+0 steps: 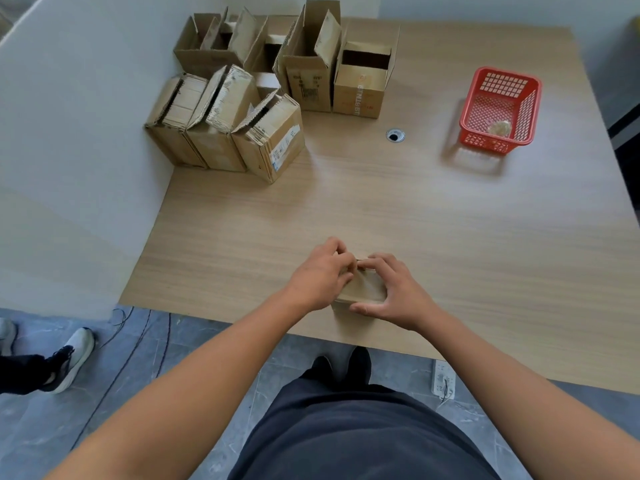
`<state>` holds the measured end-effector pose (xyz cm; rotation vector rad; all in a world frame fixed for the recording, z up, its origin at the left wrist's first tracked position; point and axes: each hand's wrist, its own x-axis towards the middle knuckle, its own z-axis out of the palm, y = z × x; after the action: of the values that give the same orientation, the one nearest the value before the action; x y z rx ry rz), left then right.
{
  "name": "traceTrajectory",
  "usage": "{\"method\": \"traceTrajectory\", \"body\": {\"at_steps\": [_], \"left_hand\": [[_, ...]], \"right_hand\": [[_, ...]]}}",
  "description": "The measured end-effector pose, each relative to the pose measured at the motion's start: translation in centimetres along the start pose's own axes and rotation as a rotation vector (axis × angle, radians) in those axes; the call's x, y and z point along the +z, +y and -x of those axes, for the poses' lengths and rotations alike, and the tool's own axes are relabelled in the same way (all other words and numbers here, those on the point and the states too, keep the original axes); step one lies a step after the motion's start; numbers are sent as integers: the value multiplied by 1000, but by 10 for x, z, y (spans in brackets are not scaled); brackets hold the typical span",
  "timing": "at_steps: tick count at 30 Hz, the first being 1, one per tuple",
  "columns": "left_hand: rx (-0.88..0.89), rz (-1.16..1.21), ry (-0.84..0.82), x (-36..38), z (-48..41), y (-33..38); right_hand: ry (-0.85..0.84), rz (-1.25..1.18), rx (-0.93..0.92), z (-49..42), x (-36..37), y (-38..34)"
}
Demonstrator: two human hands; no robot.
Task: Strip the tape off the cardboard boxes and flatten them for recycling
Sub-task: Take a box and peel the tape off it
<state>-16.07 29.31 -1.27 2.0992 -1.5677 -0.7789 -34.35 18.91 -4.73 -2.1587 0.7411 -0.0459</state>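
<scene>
Person: dark clothing (346, 438) fills the foreground, with both bare forearms reaching forward over the bench (381, 209).
Small box: a small cardboard box (365, 289) sits at the near edge of the bench, between the two hands.
Left hand: the left hand (320, 275) grips the box's left side, fingers curled over the top far edge.
Right hand: the right hand (391, 292) holds the box's right side, thumb along the near face and fingertips bent onto the top, meeting the left fingers; whether they pinch tape cannot be told.
Closed boxes: three cardboard boxes (221, 126) lean together at the far-left corner.
Open boxes: behind them, several boxes (308, 74) stand with flaps up.
Basket: a red basket (500, 109) at far right holds a pale wad (498, 128).
Floor: a power strip (443, 377) lies beneath the bench.
</scene>
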Motion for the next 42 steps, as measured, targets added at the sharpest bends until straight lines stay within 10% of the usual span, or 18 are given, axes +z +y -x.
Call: {"method": "traceTrajectory", "body": {"at_steps": [7, 16, 24, 33, 42], "left_hand": [[98, 326, -116, -3, 18, -28], [321, 54, 29, -8, 21, -26], [129, 368, 51, 2, 17, -33], [-359, 1502, 102, 13, 30, -48], [-453, 1407, 185, 32, 14, -43]], "right_hand": [[-22, -2, 56, 0, -2, -10], [10, 8, 114, 8, 6, -17], [50, -13, 113, 8, 9, -17], [51, 65, 123, 7, 8, -22], [80, 305, 117, 3, 8, -42]]}}
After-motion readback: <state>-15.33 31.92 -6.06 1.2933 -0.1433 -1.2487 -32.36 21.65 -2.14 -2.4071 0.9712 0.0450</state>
